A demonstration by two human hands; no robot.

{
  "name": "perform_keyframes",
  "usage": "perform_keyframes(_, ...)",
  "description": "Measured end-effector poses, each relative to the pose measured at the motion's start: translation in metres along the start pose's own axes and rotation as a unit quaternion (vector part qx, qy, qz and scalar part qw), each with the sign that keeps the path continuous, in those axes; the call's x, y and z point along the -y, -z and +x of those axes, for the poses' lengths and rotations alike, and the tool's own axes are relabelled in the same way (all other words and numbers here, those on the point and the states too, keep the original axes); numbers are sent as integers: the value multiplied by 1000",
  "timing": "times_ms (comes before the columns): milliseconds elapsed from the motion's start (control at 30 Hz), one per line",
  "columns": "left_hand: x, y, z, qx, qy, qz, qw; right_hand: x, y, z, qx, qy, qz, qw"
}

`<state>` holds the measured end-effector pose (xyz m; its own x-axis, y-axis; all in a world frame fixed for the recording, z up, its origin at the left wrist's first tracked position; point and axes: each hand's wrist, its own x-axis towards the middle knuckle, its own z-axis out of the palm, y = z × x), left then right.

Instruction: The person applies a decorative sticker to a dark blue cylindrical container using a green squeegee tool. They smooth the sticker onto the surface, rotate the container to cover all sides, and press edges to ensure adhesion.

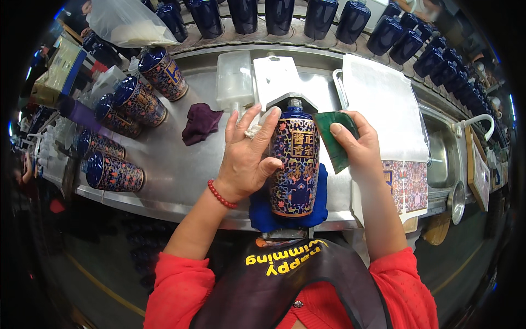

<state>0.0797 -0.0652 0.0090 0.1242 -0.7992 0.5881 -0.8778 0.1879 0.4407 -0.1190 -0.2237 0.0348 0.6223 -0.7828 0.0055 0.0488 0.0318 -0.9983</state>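
A blue bottle with a colourful floral pattern [296, 192] and a bare glass neck lies tilted on a blue cloth [261, 211] in front of me. My left hand [246, 151] is at its left side, fingers spread, with the thumb tip against the patterned surface. Something small, white and crumpled [252, 130] shows between its fingers; whether it is gripped I cannot tell. On the other side, my right hand [359, 142] pinches a flat green scraper [330, 147] between thumb and fingers, close to the bottle's right edge.
Several patterned bottles [139, 101] stand at the left of the metal table [181, 159], near a purple cloth [201, 123]. Plain blue bottles [278, 16] line a conveyor behind. At right are white sheets [378, 104], printed patterned sheets [413, 186] and a sink [441, 159].
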Motion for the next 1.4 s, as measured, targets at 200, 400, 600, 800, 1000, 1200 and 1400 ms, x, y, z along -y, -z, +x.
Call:
perform_keyframes(200,-5,13,27,49,-105,93,989,-8,6,-15,-35,-43,73,996)
perform_keyframes(400,-10,18,60,135,-175,147,964,-12,8,-20,-55,-25,82,995)
perform_keyframes(600,-1,11,28,53,-87,52,993,-9,6,-18,-27,-36,79,996)
perform_keyframes(800,-1,-4,-10,-3,19,-44,999,-9,-2,-17,-10,-30,90,995)
perform_keyframes(1000,-15,-6,-35,-14,66,-55,996,-7,-4,-22,-15,-33,88,995)
perform_keyframes(1200,-49,-3,-73,25,38,-36,998,-4,-3,-25,-30,-27,81,996)
perform_keyframes(1400,-61,5,-67,52,11,184,981,-1,-2,-29,0,-28,93,995)
